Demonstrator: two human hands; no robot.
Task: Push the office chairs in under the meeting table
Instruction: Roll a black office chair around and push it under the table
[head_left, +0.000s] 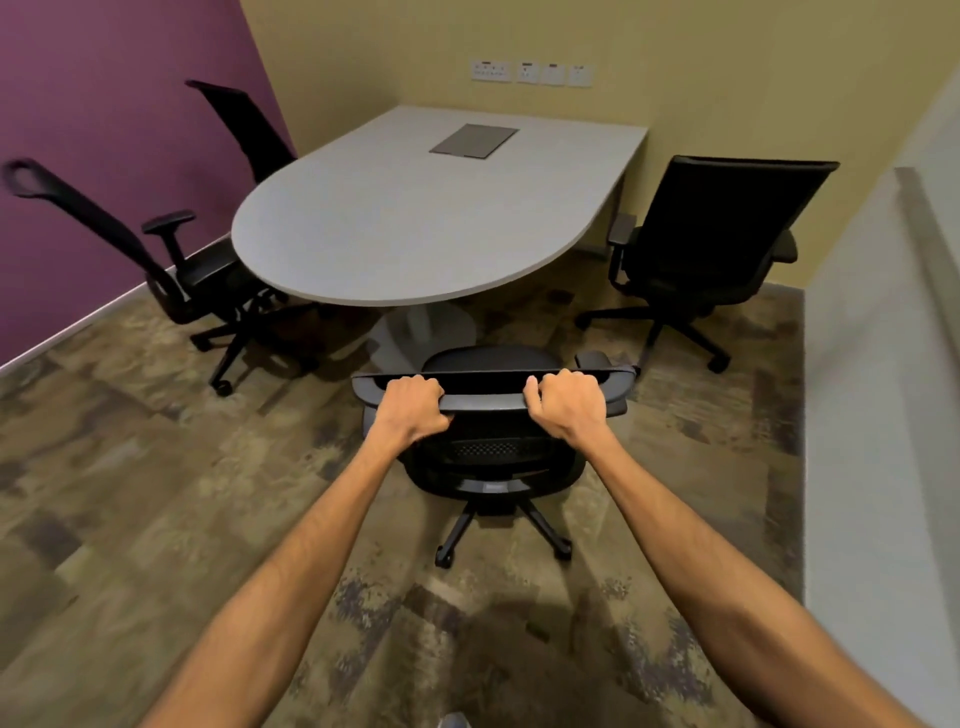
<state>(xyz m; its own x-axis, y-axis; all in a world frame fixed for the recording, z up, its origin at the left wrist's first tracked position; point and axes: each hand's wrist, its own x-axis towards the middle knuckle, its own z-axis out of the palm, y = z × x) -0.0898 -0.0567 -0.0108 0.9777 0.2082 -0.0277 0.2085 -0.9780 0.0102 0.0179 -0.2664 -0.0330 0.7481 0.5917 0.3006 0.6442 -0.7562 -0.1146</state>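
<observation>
The fingers of the left hand (413, 408) and the right hand (563, 404) are clenched around the top rail of the black mesh office chair (491, 452), which stands just before the rounded end of the grey meeting table (363, 244). I would push evenly with both hands, so the seat goes straight under past the table's pedestal.

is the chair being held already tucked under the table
No, the held chair stands clear of the table edge, both hands gripping its backrest top.

Purple wall (104, 130), patterned carpet (130, 493).
</observation>
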